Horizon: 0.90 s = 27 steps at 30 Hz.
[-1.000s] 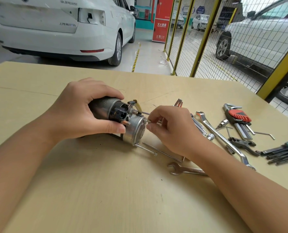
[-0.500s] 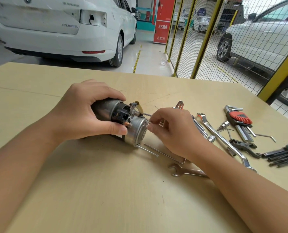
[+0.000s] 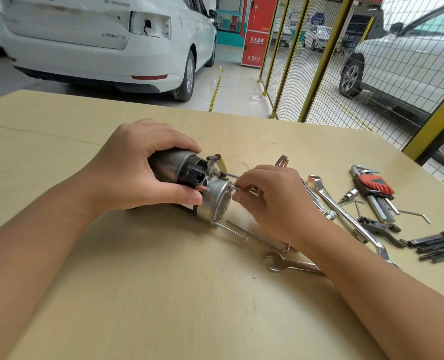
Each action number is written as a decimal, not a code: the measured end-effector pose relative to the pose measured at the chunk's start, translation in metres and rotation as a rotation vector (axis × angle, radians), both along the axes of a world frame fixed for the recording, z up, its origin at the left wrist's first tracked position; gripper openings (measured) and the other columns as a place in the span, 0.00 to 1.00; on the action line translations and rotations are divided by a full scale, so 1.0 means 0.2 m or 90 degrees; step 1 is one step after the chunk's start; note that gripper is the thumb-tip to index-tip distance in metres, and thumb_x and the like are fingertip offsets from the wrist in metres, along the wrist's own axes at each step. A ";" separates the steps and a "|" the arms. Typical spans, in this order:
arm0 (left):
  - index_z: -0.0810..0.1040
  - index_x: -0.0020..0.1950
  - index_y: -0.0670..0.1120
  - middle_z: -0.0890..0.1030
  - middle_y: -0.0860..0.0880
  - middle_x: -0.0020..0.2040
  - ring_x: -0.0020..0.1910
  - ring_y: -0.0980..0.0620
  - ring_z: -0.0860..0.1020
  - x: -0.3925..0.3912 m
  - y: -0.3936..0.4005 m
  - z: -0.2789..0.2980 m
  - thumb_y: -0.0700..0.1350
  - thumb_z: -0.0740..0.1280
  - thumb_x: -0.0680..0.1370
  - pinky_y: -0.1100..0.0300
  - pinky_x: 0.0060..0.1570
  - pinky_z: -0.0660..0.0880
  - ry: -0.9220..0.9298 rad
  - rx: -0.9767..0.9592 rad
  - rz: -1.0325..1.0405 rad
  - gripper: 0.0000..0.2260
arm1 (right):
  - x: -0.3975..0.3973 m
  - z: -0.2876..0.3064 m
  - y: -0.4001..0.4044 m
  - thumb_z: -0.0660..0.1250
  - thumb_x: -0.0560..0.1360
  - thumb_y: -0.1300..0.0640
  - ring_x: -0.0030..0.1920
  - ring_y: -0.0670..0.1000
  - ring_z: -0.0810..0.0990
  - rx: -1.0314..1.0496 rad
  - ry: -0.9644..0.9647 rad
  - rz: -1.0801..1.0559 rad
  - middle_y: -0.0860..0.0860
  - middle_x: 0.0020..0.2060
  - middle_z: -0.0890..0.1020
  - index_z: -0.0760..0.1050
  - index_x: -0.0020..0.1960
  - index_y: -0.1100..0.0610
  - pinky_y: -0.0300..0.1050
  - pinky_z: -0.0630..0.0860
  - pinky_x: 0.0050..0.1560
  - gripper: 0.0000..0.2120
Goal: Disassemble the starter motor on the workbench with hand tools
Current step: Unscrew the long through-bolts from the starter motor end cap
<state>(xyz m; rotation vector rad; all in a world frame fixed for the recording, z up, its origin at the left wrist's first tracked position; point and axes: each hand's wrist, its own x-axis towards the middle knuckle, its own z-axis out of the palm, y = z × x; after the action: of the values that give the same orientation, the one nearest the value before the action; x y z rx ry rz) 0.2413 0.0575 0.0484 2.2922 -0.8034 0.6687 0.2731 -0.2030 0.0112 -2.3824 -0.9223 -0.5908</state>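
Observation:
The starter motor (image 3: 210, 196) lies on its side on the wooden workbench (image 3: 163, 294), its silver end cap facing right. My left hand (image 3: 140, 172) grips the dark solenoid and body from above, thumb under the copper terminal. My right hand (image 3: 270, 198) pinches a small bolt head at the upper edge of the end cap with thumb and forefinger. A long through bolt (image 3: 232, 231) sticks out from the cap's lower edge, partly withdrawn. Part of the motor is hidden under my left palm.
To the right lie an open-end wrench (image 3: 288, 263), a long chrome spanner (image 3: 345, 216), a red-handled hex key set (image 3: 374, 188), a teal hex key set (image 3: 441, 242), a socket bit (image 3: 348, 196) and a thin rod (image 3: 257, 236). Parked cars and a yellow mesh fence stand beyond the bench.
Both hands stay on the motor; my right fingertips shift slightly on the upper bolt head. The view has drifted a little.

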 end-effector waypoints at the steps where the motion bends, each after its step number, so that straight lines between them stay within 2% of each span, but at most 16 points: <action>1: 0.84 0.56 0.50 0.84 0.55 0.48 0.48 0.49 0.80 0.00 0.00 0.00 0.64 0.78 0.61 0.48 0.53 0.76 0.002 0.000 -0.001 0.29 | 0.00 0.00 0.00 0.76 0.72 0.56 0.34 0.46 0.76 0.011 0.007 -0.001 0.49 0.37 0.83 0.84 0.45 0.57 0.45 0.74 0.38 0.04; 4: 0.84 0.56 0.51 0.84 0.56 0.48 0.48 0.51 0.80 0.00 0.00 0.00 0.64 0.78 0.61 0.50 0.53 0.76 0.003 -0.002 -0.004 0.28 | 0.00 0.00 -0.01 0.72 0.75 0.51 0.38 0.45 0.75 -0.029 0.037 -0.001 0.45 0.40 0.82 0.83 0.50 0.54 0.45 0.73 0.42 0.08; 6: 0.84 0.56 0.51 0.84 0.55 0.48 0.48 0.50 0.80 0.00 0.00 0.00 0.64 0.78 0.61 0.49 0.53 0.76 0.000 -0.001 -0.002 0.28 | -0.01 0.01 -0.01 0.65 0.78 0.46 0.39 0.47 0.74 -0.083 0.062 0.007 0.40 0.38 0.77 0.81 0.51 0.52 0.49 0.75 0.42 0.12; 8: 0.84 0.56 0.50 0.84 0.53 0.48 0.48 0.48 0.80 0.00 0.00 0.00 0.65 0.78 0.61 0.47 0.53 0.76 -0.004 0.000 0.001 0.29 | -0.01 0.01 -0.02 0.60 0.80 0.47 0.38 0.49 0.73 -0.081 0.070 0.025 0.40 0.35 0.73 0.80 0.49 0.53 0.52 0.75 0.43 0.13; 13: 0.85 0.56 0.48 0.85 0.51 0.48 0.48 0.46 0.81 0.00 0.00 0.00 0.65 0.78 0.61 0.45 0.52 0.77 -0.009 0.004 -0.002 0.30 | 0.00 -0.01 0.00 0.68 0.79 0.56 0.40 0.55 0.79 -0.030 0.025 0.012 0.50 0.38 0.81 0.82 0.47 0.58 0.54 0.77 0.42 0.07; 16: 0.85 0.56 0.48 0.85 0.51 0.48 0.49 0.46 0.81 0.00 0.00 0.00 0.65 0.78 0.61 0.45 0.53 0.77 -0.006 0.000 -0.002 0.30 | 0.00 0.00 0.00 0.73 0.73 0.56 0.36 0.46 0.76 0.009 0.011 0.004 0.49 0.38 0.83 0.82 0.46 0.57 0.47 0.75 0.40 0.05; 18: 0.85 0.56 0.49 0.85 0.52 0.49 0.49 0.47 0.81 0.00 0.00 0.00 0.65 0.78 0.61 0.45 0.53 0.76 -0.004 -0.001 -0.004 0.29 | 0.00 0.00 -0.01 0.72 0.74 0.53 0.36 0.38 0.72 0.003 0.019 0.010 0.46 0.38 0.81 0.82 0.47 0.55 0.43 0.70 0.40 0.06; 20: 0.84 0.56 0.49 0.85 0.52 0.49 0.49 0.48 0.80 0.00 0.00 0.00 0.64 0.78 0.61 0.46 0.53 0.76 -0.002 -0.001 -0.005 0.29 | 0.00 0.01 -0.02 0.64 0.78 0.48 0.38 0.41 0.73 -0.035 0.056 0.018 0.43 0.39 0.79 0.81 0.49 0.53 0.44 0.71 0.42 0.11; 22: 0.85 0.56 0.49 0.84 0.53 0.49 0.49 0.49 0.80 0.00 0.00 0.00 0.64 0.78 0.62 0.47 0.53 0.76 -0.003 -0.001 -0.005 0.29 | 0.00 0.01 -0.02 0.58 0.81 0.48 0.40 0.48 0.75 -0.069 0.089 0.023 0.44 0.37 0.78 0.78 0.47 0.53 0.51 0.74 0.44 0.14; 25: 0.85 0.56 0.49 0.85 0.53 0.49 0.49 0.49 0.80 0.00 0.00 -0.01 0.65 0.78 0.62 0.47 0.53 0.76 -0.006 0.004 -0.003 0.29 | 0.01 -0.01 -0.01 0.60 0.83 0.52 0.39 0.52 0.75 -0.073 0.079 0.009 0.47 0.35 0.77 0.76 0.44 0.56 0.55 0.74 0.44 0.13; 27: 0.84 0.56 0.49 0.85 0.53 0.49 0.49 0.49 0.80 0.00 0.01 -0.01 0.65 0.78 0.62 0.47 0.53 0.76 -0.006 0.004 -0.003 0.29 | 0.01 -0.01 0.00 0.65 0.81 0.54 0.39 0.49 0.76 -0.047 0.065 0.001 0.46 0.35 0.79 0.79 0.45 0.55 0.51 0.75 0.44 0.08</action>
<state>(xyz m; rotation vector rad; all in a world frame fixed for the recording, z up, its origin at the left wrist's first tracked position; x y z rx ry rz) 0.2413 0.0586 0.0468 2.2946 -0.8160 0.6761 0.2748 -0.2030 0.0096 -2.4523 -0.9150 -0.4379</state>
